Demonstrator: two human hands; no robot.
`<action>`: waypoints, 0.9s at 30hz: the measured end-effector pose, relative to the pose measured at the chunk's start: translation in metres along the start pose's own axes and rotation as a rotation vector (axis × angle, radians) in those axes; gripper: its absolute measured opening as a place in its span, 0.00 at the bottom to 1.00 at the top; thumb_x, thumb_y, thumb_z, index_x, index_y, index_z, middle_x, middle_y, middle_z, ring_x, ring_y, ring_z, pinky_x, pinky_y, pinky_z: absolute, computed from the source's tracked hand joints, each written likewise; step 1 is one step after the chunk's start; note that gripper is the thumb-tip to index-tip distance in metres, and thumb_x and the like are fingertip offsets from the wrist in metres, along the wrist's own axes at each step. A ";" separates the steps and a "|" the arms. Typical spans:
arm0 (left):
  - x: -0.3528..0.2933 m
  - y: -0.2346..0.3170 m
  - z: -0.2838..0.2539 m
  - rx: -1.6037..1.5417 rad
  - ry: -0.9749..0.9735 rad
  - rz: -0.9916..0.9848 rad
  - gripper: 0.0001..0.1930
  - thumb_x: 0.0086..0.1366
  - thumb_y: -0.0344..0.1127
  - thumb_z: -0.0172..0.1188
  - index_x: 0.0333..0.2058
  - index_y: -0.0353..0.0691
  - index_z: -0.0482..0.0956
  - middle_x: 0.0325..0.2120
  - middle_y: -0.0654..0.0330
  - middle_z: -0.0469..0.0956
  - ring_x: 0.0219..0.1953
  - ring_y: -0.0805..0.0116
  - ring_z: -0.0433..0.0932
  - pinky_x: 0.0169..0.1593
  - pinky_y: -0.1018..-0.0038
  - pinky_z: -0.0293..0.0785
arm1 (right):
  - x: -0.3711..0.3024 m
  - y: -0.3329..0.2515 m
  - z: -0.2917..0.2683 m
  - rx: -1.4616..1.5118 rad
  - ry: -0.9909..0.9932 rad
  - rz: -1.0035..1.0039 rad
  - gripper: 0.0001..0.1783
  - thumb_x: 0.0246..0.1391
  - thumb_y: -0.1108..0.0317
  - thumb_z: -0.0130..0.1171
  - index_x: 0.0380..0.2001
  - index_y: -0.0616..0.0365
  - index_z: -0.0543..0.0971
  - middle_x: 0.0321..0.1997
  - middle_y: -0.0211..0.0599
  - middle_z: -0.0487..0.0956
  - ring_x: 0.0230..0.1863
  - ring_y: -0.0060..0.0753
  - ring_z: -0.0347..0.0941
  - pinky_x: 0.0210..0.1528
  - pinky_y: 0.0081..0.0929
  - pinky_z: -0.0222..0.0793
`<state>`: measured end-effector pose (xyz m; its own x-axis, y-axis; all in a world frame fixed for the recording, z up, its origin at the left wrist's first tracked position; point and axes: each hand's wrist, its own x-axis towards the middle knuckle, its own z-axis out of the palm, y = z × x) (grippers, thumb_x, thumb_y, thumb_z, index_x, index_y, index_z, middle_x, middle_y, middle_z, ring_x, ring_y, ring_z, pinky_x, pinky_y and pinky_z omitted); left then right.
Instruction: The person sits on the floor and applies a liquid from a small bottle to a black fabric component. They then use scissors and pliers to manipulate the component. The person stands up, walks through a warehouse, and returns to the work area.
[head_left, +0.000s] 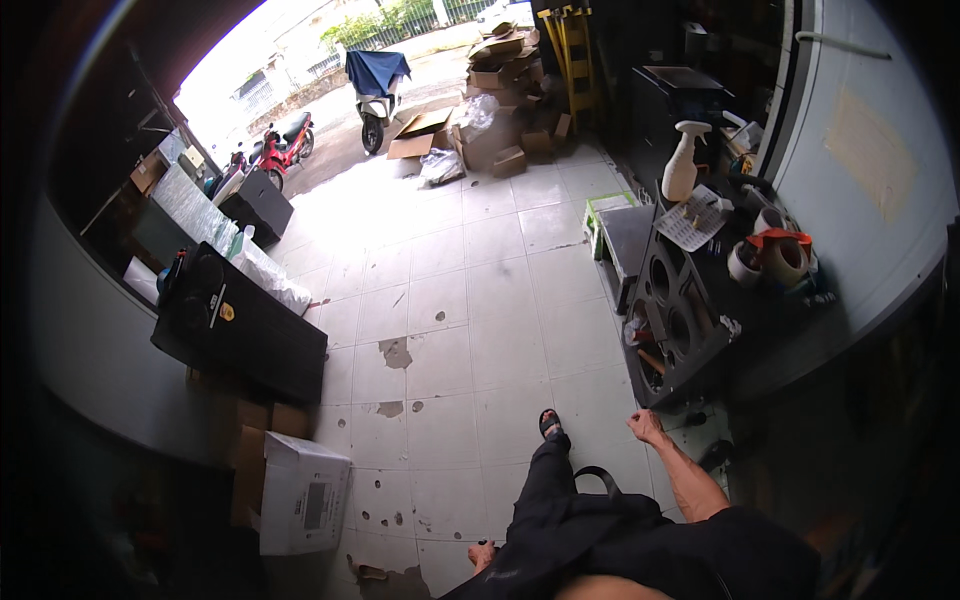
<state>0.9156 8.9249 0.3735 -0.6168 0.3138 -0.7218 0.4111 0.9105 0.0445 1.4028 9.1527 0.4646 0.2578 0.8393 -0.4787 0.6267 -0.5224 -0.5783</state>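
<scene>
My right hand [645,426] hangs out in front of me on the right, its fingers curled in. It is nearest to a black speaker cabinet [706,372] with round openings, and no object shows in it. Low beside my left leg, my left hand [482,555] is small in view and partly cut off by my dark clothing. Its fingers look bent, with a small dark spot at them that I cannot make out. One sandalled foot [549,422] is set forward on the tiled floor [505,350].
A black speaker [262,325] and a white carton [303,495] stand on the left. On the right, a spray bottle [681,165], a white basket [692,222] and tape rolls [784,258] sit on cabinets. Cardboard boxes [507,75] and a covered scooter [374,95] are by the doorway.
</scene>
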 end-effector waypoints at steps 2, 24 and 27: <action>0.034 0.087 -0.024 0.043 0.114 0.021 0.25 0.43 0.45 0.66 0.34 0.29 0.76 0.35 0.48 0.76 0.37 0.57 0.77 0.42 0.70 0.72 | 0.028 -0.014 0.000 -0.091 -0.096 0.056 0.21 0.41 0.54 0.58 0.33 0.60 0.79 0.37 0.46 0.78 0.40 0.43 0.74 0.44 0.35 0.68; -0.113 1.031 -0.271 -0.585 -0.549 1.142 0.14 0.57 0.39 0.58 0.34 0.33 0.77 0.17 0.67 0.71 0.16 0.81 0.66 0.18 0.82 0.63 | 0.543 -0.431 -0.155 1.093 -0.340 -0.085 0.28 0.53 0.45 0.48 0.42 0.62 0.71 0.39 0.38 0.75 0.40 0.26 0.70 0.40 0.27 0.67; -0.111 1.104 -0.307 -0.645 -0.624 1.128 0.13 0.59 0.36 0.56 0.38 0.33 0.75 0.26 0.59 0.78 0.26 0.77 0.75 0.26 0.81 0.72 | 0.588 -0.541 -0.204 1.262 -0.599 -0.112 0.33 0.54 0.38 0.39 0.46 0.57 0.69 0.43 0.39 0.73 0.46 0.35 0.69 0.45 0.34 0.66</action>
<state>1.2322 9.9780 0.7146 0.2849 0.9218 -0.2630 -0.0011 0.2746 0.9615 1.3654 9.9598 0.6305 -0.2983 0.8612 -0.4116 -0.5354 -0.5080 -0.6748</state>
